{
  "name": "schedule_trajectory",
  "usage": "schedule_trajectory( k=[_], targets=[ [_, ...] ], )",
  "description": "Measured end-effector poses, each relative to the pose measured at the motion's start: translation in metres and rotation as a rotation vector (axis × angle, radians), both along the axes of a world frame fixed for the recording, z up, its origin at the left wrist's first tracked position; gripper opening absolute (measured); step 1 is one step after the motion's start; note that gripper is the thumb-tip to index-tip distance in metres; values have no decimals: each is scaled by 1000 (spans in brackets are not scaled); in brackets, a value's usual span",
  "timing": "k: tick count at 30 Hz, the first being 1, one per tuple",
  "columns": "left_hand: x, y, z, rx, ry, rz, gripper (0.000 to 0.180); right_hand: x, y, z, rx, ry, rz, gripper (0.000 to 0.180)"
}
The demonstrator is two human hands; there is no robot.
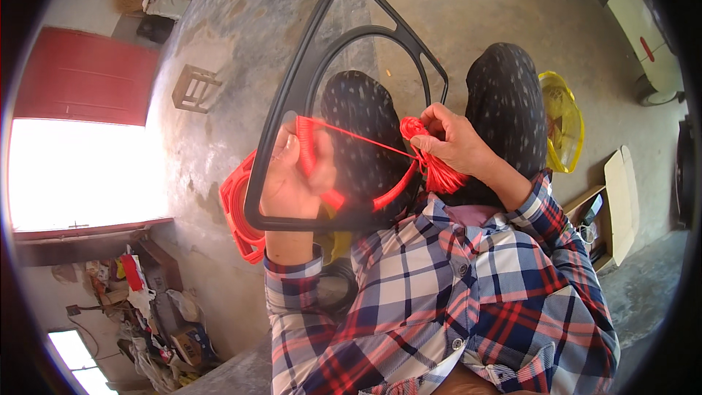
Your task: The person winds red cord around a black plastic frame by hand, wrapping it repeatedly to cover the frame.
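Note:
A black frame (298, 88), triangular with rounded corners, stands tilted in front of my lap with a round ring (362, 31) inside it. Red cord (305, 145) is wound closely around the left and lower parts of the ring. My left hand (281, 179) is closed around the wound part on the left, its wrist behind the frame's bar. At the ring's right side, my right hand (462, 143) pinches a looped bundle of red cord (442, 175) between thumb and fingers. One strand runs straight from the winding by my left hand across to the bundle.
A red plastic basket (235, 205) is left of my left wrist. Beyond my right knee stands a yellow basket (578, 135); an open cardboard box (621, 201) lies nearer. A small wooden stool (191, 88) is at far left, a white vehicle (632, 22) at far right.

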State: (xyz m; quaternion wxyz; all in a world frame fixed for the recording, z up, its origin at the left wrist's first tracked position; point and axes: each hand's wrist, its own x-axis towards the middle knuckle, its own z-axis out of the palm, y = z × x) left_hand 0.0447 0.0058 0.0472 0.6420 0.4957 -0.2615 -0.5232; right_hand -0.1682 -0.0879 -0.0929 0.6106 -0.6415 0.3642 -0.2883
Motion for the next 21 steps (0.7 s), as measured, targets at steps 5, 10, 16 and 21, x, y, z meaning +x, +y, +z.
schedule_trajectory(
  k=[5, 10, 16, 21],
  targets=[
    [16, -1, -10, -16, 263, -170, 37, -2, 0, 3, -8, 17, 12, 36],
    [11, -4, -12, 67, 238, -113, 36, -2, 1, -3, -62, 13, -10, 37],
    [12, -4, -15, 76, 252, -151, 35, -10, -8, -5, -160, 73, -71, 36],
    [16, 4, -22, 68, 186, -182, 38, -7, -11, -1, -167, 151, -144, 37]
  ],
)
